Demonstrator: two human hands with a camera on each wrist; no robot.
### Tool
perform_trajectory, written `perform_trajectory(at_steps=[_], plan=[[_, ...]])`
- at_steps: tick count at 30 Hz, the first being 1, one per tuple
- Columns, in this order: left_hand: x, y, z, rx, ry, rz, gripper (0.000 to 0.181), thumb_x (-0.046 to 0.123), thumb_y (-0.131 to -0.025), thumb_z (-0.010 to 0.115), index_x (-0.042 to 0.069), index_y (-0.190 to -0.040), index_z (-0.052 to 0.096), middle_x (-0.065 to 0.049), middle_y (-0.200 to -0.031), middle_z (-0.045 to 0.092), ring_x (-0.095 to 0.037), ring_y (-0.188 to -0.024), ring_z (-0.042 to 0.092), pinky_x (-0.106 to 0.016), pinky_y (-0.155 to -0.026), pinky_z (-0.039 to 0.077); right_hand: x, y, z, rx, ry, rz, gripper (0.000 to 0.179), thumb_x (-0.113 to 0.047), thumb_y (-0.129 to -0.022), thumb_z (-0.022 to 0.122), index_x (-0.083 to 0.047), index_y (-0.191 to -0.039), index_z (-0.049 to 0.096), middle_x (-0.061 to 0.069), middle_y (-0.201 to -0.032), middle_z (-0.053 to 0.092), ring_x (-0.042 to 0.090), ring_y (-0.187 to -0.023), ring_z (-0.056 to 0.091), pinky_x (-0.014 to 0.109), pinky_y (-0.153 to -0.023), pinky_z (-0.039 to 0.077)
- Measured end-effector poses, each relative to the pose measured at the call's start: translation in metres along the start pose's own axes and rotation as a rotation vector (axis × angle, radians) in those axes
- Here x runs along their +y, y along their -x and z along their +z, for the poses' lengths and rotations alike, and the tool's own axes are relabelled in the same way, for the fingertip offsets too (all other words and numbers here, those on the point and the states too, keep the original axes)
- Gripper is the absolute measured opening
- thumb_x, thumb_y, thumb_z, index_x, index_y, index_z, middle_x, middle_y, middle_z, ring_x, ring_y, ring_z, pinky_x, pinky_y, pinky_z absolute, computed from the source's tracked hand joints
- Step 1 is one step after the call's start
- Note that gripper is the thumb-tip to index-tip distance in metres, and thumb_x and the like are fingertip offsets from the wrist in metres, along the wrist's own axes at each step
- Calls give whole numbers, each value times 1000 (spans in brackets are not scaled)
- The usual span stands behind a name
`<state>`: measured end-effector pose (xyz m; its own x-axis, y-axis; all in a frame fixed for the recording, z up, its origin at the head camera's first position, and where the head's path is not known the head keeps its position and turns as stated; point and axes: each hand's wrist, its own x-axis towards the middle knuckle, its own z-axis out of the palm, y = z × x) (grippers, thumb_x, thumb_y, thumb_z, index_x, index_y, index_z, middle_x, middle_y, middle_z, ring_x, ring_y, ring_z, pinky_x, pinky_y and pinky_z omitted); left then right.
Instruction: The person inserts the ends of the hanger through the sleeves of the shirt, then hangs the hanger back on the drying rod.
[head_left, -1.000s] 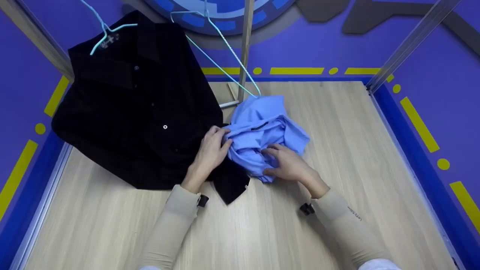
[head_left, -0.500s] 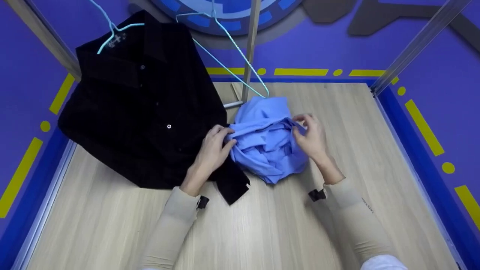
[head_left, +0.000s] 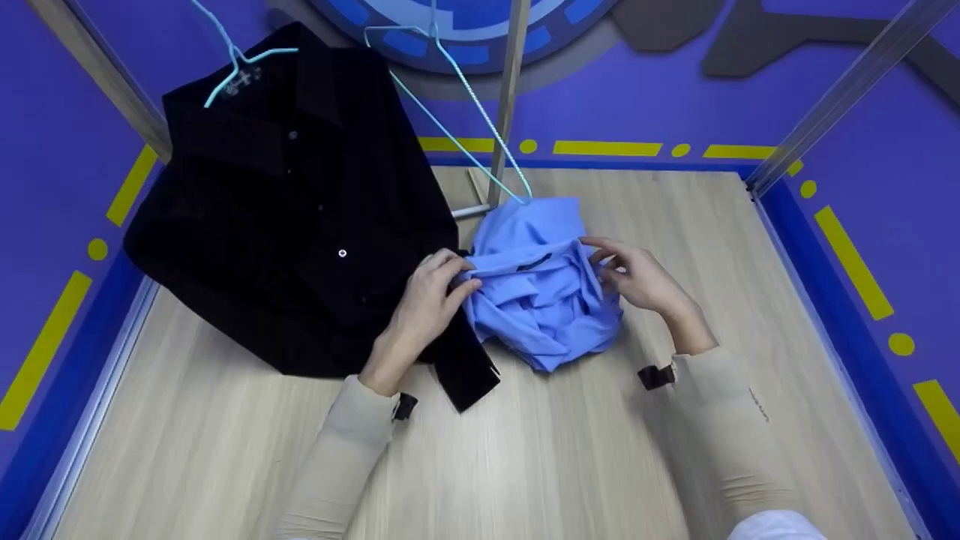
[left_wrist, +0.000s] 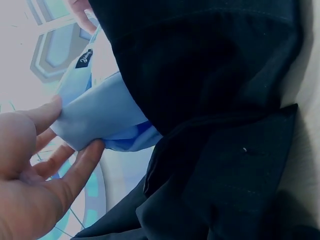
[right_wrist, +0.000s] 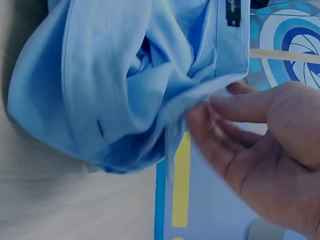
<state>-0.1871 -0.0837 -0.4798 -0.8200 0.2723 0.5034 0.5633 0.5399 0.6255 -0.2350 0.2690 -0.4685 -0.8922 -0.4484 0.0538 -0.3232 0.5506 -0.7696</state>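
Note:
A crumpled light blue shirt lies bunched on the wooden surface, with a small dark label showing inside its neck band. My left hand pinches the band's left end between thumb and fingers. In the left wrist view, that fold of blue cloth sits between the fingertips. On the opposite side, my right hand pinches the shirt's right edge, thumb against fingers, as the right wrist view shows. A buttonhole is visible on the blue shirt front there.
A black shirt hangs on a light blue hanger at the left; its cuff lies beside my left wrist. Another light blue hanger hangs behind the blue shirt, near an upright post. Purple-blue walls enclose the sides.
My right hand has moved from the blue shirt's front to its right edge and shifted its grip there, and the shirt has spread wider. The left hand keeps its hold.

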Motion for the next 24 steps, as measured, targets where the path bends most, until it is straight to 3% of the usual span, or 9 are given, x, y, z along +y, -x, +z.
perform_trajectory(at_steps=[3, 6, 10, 15, 18, 22, 24], plan=[[1, -1, -2, 8, 14, 31, 16, 16, -95, 75, 3, -103, 75, -6, -101, 67, -25, -94, 61, -38, -85, 49, 0, -1, -2, -48, -56, 16, 58, 12, -101, 49, -9, -155, 46, 22, -109, 63, 31, -78, 65, 38, -64, 58], [3, -1, -4, 20, 21, 61, 14, 19, -96, 74, 6, -101, 75, -4, -101, 67, -21, -95, 60, -35, -85, 49, 1, -3, -2, -58, -27, -28, 52, 8, -101, 56, -10, -150, 53, 19, -106, 63, 29, -79, 64, 36, -65, 57], [4, -2, -7, 52, 42, 84, 15, 20, -97, 73, 6, -102, 76, -2, -100, 68, -19, -96, 60, -33, -86, 49, 3, -5, -3, -14, 39, -111, 38, 5, -94, 70, -10, -129, 69, 11, -112, 64, 27, -95, 60, 40, -76, 52], [5, -4, -9, 90, 85, 85, 16, 19, -98, 72, 4, -103, 75, -3, -101, 70, -16, -95, 64, -32, -87, 51, 1, -3, -4, -6, -4, -192, 25, 8, -88, 76, -6, -107, 71, 12, -117, 67, 31, -114, 59, 56, -94, 47], [5, -5, -10, 101, 106, 79, 18, 19, -100, 70, 3, -105, 73, -5, -101, 69, -16, -91, 65, -33, -84, 53, -19, 3, -6, -9, -3, -194, 18, 9, -89, 74, -1, -102, 70, 12, -106, 70, 26, -107, 64, 45, -96, 50], [5, -7, -10, 99, 124, 58, 18, 19, -101, 68, 2, -107, 71, -6, -101, 69, -17, -90, 64, -35, -82, 53, -50, 11, -10, 18, 1, -195, 11, 9, -91, 72, 5, -99, 68, 12, -97, 68, 24, -94, 67, 28, -82, 54], [4, -7, -10, 99, 130, 43, 19, 19, -101, 68, 2, -107, 71, -6, -101, 69, -18, -90, 64, -36, -83, 53, -56, 13, -12, 47, -2, -219, 11, 11, -90, 72, 6, -99, 68, 14, -96, 68, 24, -89, 67, 28, -77, 56]])
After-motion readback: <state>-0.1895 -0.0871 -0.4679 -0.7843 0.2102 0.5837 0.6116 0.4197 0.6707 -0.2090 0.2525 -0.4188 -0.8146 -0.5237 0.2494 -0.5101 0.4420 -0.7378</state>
